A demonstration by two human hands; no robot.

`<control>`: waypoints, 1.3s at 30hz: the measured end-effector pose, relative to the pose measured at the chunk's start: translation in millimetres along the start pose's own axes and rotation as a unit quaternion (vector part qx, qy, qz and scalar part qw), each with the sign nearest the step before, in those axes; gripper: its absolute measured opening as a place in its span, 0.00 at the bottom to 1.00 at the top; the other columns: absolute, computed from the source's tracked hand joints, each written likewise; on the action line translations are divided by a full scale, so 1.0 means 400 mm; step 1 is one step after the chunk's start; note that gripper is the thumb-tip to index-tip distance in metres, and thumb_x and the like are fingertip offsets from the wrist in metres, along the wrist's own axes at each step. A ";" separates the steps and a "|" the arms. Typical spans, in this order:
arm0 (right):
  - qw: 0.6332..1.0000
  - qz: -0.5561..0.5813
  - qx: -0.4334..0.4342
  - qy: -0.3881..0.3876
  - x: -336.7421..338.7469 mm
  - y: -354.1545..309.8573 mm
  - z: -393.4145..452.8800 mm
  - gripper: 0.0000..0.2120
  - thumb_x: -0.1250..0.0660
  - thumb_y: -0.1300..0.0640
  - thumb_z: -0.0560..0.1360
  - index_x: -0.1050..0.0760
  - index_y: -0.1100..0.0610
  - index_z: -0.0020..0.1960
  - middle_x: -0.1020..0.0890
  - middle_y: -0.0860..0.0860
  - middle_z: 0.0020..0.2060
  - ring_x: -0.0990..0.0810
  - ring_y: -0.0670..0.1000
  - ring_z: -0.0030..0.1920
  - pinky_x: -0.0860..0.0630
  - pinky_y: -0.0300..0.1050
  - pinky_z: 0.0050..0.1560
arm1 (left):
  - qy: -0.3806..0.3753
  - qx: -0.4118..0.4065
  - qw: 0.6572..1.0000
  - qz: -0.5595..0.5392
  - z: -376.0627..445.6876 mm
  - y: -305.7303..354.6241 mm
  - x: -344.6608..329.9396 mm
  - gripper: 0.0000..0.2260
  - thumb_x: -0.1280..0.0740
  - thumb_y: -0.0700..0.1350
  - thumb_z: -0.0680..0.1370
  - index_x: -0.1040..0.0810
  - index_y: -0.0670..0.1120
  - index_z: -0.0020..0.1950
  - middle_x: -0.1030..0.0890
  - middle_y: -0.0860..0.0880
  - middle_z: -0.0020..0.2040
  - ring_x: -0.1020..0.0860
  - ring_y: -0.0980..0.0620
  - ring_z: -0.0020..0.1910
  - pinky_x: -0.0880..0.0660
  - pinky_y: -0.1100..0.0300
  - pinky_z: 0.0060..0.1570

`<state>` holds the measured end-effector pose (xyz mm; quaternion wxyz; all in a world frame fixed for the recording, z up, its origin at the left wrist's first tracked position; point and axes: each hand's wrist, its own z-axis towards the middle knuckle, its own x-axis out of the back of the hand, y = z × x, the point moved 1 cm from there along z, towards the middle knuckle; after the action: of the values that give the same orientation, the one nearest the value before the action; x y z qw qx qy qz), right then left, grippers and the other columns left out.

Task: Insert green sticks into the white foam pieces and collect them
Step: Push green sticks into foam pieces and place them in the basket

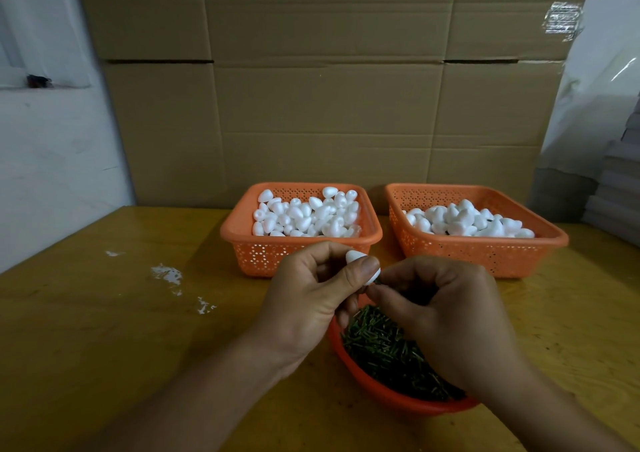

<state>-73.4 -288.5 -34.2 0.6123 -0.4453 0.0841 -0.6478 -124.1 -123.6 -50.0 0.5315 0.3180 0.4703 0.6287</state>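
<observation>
My left hand (311, 295) pinches a white foam piece (355, 256) between thumb and fingers, above the near edge of the table. My right hand (446, 316) meets it from the right, its fingertips closed on a green stick (377, 282) at the foam's lower end; only a dark sliver of the stick shows. Below both hands sits an orange bowl (349, 358) full of green sticks (381, 344). Behind stand two orange baskets: the left basket (242, 240) and the right basket (485, 254), each holding many white foam pieces (304, 214).
A yellow wooden table (121, 330) carries white paint marks (166, 273) left of the hands. Large cardboard boxes (318, 87) form a wall behind the baskets. A white wall is at the left, and plastic sheeting (602, 87) with stacked boards at the right.
</observation>
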 end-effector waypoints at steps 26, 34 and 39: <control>0.997 0.074 0.019 -0.014 -0.019 0.007 -0.006 0.08 0.29 0.45 0.69 0.16 0.48 0.38 0.18 0.45 0.27 0.21 0.48 0.26 0.27 0.42 0.24 | -0.045 -0.111 0.973 0.197 -0.014 0.014 0.011 0.10 0.32 0.55 0.78 0.19 0.49 0.49 0.16 0.51 0.42 0.17 0.51 0.44 0.20 0.56 0.45; 0.991 0.132 0.016 -0.028 -0.028 0.010 -0.007 0.05 0.27 0.49 0.70 0.15 0.49 0.38 0.17 0.45 0.28 0.21 0.43 0.26 0.28 0.35 0.27 | -0.032 -0.113 0.974 0.193 -0.017 0.012 0.005 0.11 0.33 0.59 0.77 0.21 0.52 0.45 0.18 0.47 0.39 0.20 0.45 0.40 0.23 0.45 0.40; 0.985 0.169 0.000 -0.039 -0.030 0.011 -0.005 0.03 0.27 0.51 0.71 0.15 0.47 0.40 0.16 0.47 0.28 0.21 0.42 0.27 0.27 0.35 0.27 | -0.032 -0.113 0.977 0.176 -0.016 0.005 0.005 0.09 0.33 0.58 0.78 0.20 0.53 0.46 0.17 0.52 0.40 0.20 0.57 0.39 0.24 0.63 0.39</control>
<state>-73.3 -279.7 -43.9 0.7156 -0.4498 0.1344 -0.5172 -131.2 -123.4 -50.6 0.4595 0.3536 0.3153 0.7513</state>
